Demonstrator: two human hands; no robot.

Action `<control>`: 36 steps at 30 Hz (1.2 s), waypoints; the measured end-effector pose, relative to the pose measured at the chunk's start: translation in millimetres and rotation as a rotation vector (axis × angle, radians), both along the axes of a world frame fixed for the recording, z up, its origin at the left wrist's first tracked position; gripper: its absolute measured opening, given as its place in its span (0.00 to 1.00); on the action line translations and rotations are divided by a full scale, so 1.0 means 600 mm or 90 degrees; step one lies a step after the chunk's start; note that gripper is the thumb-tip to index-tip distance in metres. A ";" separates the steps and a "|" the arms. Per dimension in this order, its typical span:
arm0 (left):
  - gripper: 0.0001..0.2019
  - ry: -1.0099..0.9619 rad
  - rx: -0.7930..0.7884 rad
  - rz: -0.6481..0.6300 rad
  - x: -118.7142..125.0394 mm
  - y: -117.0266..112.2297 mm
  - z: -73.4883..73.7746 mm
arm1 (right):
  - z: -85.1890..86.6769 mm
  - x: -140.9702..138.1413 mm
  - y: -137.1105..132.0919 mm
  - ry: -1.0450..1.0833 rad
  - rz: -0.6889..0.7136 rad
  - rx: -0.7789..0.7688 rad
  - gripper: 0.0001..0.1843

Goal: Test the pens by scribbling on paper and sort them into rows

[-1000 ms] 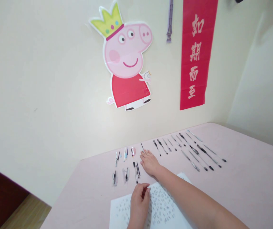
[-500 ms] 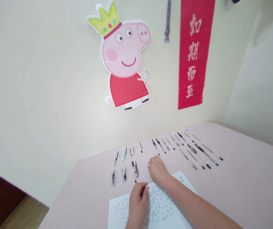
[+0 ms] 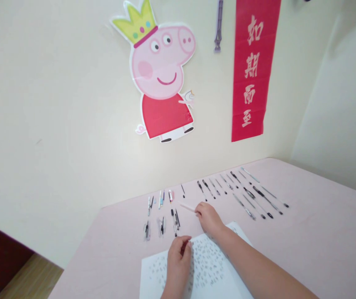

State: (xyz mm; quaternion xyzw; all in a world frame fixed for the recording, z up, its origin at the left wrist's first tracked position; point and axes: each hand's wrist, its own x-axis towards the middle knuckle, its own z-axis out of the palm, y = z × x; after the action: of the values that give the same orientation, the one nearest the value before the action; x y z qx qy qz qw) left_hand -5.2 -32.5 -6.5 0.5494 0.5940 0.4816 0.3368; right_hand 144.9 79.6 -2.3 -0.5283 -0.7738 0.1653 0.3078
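In the head view my right hand (image 3: pixel 209 216) is closed, its thumb and fingers pinching one end of a slim whitish pen barrel (image 3: pixel 186 206), which points left just above or on the pink table. My left hand (image 3: pixel 178 259) rests over the top part of a white sheet (image 3: pixel 153 270) covered in small marks. Its fingers curl toward the thumb, and whatever lies inside them is hidden. Close beyond it lie a black-capped pen (image 3: pixel 173 222) and dark pen parts (image 3: pixel 177 218). A small dark refill (image 3: pixel 182 190) lies further back.
Several pens and refills (image 3: pixel 252 199) lie in two slanting rows on the right of the pink table (image 3: pixel 109 257). Small groups of pen parts (image 3: pixel 161 226) lie on the left. The wall behind bears a pig cutout (image 3: pixel 165 112) and a red banner (image 3: pixel 249 83).
My right hand has turned and lifted its fingers slightly to the right, and the whitish pen barrel now shows in its pinch. My left hand has kept its pose.
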 end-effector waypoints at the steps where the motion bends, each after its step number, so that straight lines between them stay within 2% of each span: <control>1: 0.12 -0.011 0.000 0.006 0.000 0.001 0.000 | -0.002 -0.003 0.000 0.075 0.010 -0.019 0.12; 4: 0.15 -0.068 -0.005 0.030 0.000 0.004 -0.002 | -0.006 -0.015 -0.001 0.313 0.103 -0.148 0.10; 7: 0.23 -0.155 -0.022 0.057 0.002 0.006 0.001 | -0.006 -0.023 -0.009 0.509 0.286 -0.336 0.11; 10: 0.25 -0.219 -0.037 0.057 0.005 0.005 0.010 | 0.002 -0.023 -0.020 0.558 0.416 -0.475 0.14; 13: 0.21 -0.234 -0.038 0.051 0.005 0.000 0.024 | 0.012 -0.021 -0.029 0.546 0.448 -0.549 0.17; 15: 0.22 -0.237 -0.042 0.085 0.004 -0.003 0.029 | 0.015 -0.020 -0.032 0.539 0.457 -0.561 0.17; 21: 0.22 -0.266 -0.057 0.149 0.002 -0.001 0.023 | 0.006 -0.017 -0.026 0.434 0.454 -0.490 0.16; 23: 0.23 -0.269 -0.062 0.157 0.003 0.000 0.020 | 0.002 -0.019 -0.017 0.347 0.376 -0.384 0.13; 26: 0.23 -0.263 -0.070 0.168 0.004 0.001 0.020 | 0.000 -0.024 0.004 0.171 0.188 -0.129 0.12; 29: 0.23 -0.253 -0.074 0.165 0.003 0.001 0.021 | -0.003 -0.029 0.026 0.060 0.111 -0.033 0.20; 32: 0.23 -0.235 -0.074 0.164 0.001 0.001 0.018 | -0.007 -0.038 0.046 -0.079 0.079 -0.019 0.26; 36: 0.24 -0.229 -0.070 0.155 -0.001 0.002 0.015 | -0.011 -0.054 0.065 -0.169 0.072 -0.040 0.29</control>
State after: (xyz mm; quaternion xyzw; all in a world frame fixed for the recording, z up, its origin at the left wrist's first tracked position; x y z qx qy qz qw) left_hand -5.8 -31.3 2.2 0.3600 0.6117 0.5755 0.4062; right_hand 112.5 118.6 -8.6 -0.5104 -0.8307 0.1350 0.1768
